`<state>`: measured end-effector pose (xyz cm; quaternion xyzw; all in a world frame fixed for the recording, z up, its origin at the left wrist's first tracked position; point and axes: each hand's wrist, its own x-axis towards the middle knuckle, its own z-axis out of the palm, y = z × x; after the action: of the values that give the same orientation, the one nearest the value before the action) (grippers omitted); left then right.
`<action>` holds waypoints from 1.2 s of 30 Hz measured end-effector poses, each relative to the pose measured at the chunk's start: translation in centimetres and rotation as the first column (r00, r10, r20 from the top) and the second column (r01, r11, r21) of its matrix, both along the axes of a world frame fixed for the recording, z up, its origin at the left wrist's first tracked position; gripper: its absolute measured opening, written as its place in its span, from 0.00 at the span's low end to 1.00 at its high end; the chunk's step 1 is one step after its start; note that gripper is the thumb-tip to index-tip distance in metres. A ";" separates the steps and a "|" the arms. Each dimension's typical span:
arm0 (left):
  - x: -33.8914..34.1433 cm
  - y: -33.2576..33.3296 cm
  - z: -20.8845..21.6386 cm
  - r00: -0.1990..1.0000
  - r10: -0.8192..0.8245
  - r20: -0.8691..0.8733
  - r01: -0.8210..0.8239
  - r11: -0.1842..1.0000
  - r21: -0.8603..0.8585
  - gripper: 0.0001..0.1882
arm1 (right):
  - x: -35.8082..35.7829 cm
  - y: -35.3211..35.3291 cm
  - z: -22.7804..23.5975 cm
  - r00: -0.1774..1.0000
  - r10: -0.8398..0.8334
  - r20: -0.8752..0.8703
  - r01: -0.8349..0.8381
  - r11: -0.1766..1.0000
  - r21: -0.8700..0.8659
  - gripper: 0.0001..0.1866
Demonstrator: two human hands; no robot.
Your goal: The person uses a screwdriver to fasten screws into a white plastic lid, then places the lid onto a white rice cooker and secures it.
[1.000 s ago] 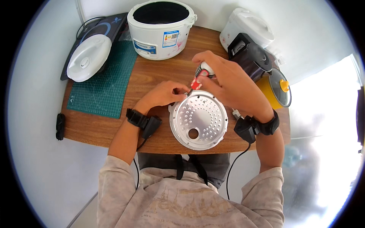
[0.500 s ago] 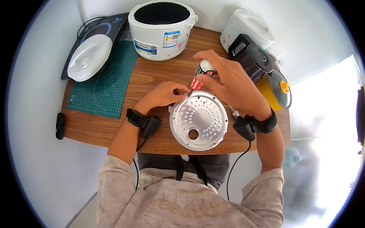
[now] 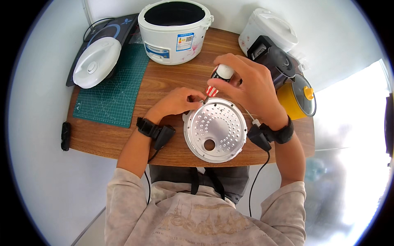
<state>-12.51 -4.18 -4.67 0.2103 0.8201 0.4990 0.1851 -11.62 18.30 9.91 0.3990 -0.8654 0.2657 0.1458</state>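
Worktop [image 3: 123, 135] of brown wood at frame centre, white walls around. Right hand [image 3: 250, 88] has a closed grip on a screwdriver [image 3: 217, 80]; left hand [image 3: 176, 102] pinches the perforated metal plate [image 3: 215, 129].

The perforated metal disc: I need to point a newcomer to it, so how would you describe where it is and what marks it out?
Start at the wooden table and look to its near edge, in front of the white cooker body. The disc lies flat there, between the left hand and right hand. It is the only bare silver round thing, dotted with small holes and one larger hole, unlike the white lid on the left.
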 end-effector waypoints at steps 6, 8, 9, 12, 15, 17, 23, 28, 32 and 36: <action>-0.1 0.0 -0.7 0.999 0.001 -0.046 0.000 0.999 0.037 0.17 | 0.5 -0.6 -0.6 0.995 -0.081 -0.052 0.082 0.997 0.016 0.22; 0.0 -0.1 -0.9 0.999 0.006 -0.036 -0.004 0.998 0.062 0.17 | 0.6 -0.5 -0.2 0.998 0.055 0.010 -0.054 0.995 -0.086 0.24; 0.0 0.0 -0.7 1.000 0.005 -0.025 -0.004 0.997 0.072 0.17 | 0.5 -0.3 -0.1 0.993 0.115 0.041 -0.109 0.986 -0.126 0.25; -0.1 0.1 -0.5 1.000 -0.004 -0.015 0.005 0.999 0.054 0.16 | -0.4 0.4 -0.1 0.975 0.186 0.120 -0.168 0.974 -0.150 0.24; 0.0 0.1 -0.5 1.000 0.007 -0.001 -0.007 0.999 0.044 0.16 | -0.7 0.7 0.2 0.985 0.135 0.110 -0.124 0.988 -0.094 0.18; 0.1 0.1 -0.3 1.000 0.010 0.000 -0.010 0.999 0.036 0.15 | -0.5 0.7 0.8 0.994 0.087 0.060 -0.084 0.996 -0.042 0.14; -0.2 0.3 -0.8 0.999 -0.003 -0.037 0.004 0.999 0.038 0.14 | -0.2 0.7 0.8 0.938 -0.283 -0.199 0.333 0.893 0.302 0.20; -0.2 0.1 -1.1 0.999 -0.015 -0.037 0.017 0.998 0.068 0.14 | -0.9 0.4 1.2 0.998 0.060 0.018 -0.060 0.998 0.002 0.14; -0.1 0.2 -0.4 1.000 -0.001 0.006 0.001 1.000 0.021 0.14 | -1.1 0.8 1.4 0.975 0.215 0.058 -0.215 0.977 -0.011 0.11; 0.0 0.2 -0.1 1.000 0.000 0.002 0.000 1.000 0.005 0.14 | -0.5 1.4 2.1 0.947 0.211 0.242 -0.192 0.976 -0.103 0.16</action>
<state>-12.52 -3.97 -4.73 0.2103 0.8187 0.5011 0.1857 -12.11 19.65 11.98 0.4425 -0.8205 0.3613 0.0225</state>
